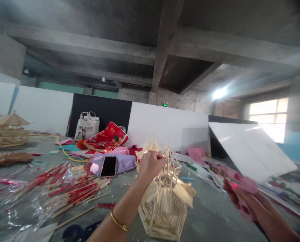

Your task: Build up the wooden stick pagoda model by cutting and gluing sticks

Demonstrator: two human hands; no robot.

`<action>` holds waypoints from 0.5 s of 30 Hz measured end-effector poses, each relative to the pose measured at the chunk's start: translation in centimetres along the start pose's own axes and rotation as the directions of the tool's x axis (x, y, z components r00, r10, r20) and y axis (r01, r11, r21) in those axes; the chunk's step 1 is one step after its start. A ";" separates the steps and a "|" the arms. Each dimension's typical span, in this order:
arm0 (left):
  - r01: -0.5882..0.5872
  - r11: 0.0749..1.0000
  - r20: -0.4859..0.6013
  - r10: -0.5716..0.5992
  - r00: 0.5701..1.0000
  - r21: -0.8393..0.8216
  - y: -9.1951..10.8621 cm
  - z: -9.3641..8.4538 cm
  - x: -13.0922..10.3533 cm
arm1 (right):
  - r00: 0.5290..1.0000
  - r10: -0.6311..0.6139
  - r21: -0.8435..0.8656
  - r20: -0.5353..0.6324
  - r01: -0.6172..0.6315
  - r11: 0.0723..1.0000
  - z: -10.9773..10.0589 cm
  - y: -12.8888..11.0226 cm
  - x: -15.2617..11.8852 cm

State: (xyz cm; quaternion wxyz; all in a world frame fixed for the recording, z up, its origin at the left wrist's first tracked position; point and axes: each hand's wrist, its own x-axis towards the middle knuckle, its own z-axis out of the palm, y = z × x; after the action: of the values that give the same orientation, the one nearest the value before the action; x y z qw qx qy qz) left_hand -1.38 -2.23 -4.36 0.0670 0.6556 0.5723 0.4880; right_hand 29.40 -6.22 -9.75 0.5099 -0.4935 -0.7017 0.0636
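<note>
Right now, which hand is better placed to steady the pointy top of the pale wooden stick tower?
Probably the left hand: it is by the top of the pale wooden tower. The right hand is off to the side, holding a pink tool with a red light.

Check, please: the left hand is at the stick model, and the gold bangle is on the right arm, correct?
Wrong side: the head view shows the gold bangle on the left arm. The left hand is indeed at the stick model.
</note>
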 end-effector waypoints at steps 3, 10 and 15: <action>-0.038 0.999 0.015 0.038 0.999 0.004 -0.2 -0.4 0.1 | 0.995 0.012 0.170 0.096 -0.028 0.985 1.7 -4.5 0.7; -0.045 0.996 0.058 0.041 0.997 0.082 -0.7 -1.8 0.4 | 0.963 -0.145 0.092 0.227 0.127 0.988 4.8 -8.9 2.5; -0.072 0.992 0.076 0.065 0.995 0.100 -0.7 -2.1 0.3 | 0.961 -0.183 0.061 0.208 0.174 0.983 6.0 -8.1 3.4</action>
State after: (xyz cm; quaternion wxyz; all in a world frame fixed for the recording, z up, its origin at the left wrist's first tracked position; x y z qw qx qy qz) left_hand -3.45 -2.70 -3.55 0.0369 0.6947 0.5710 0.4359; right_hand 19.67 -5.29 -5.55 0.4460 -0.4077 -0.7923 0.0847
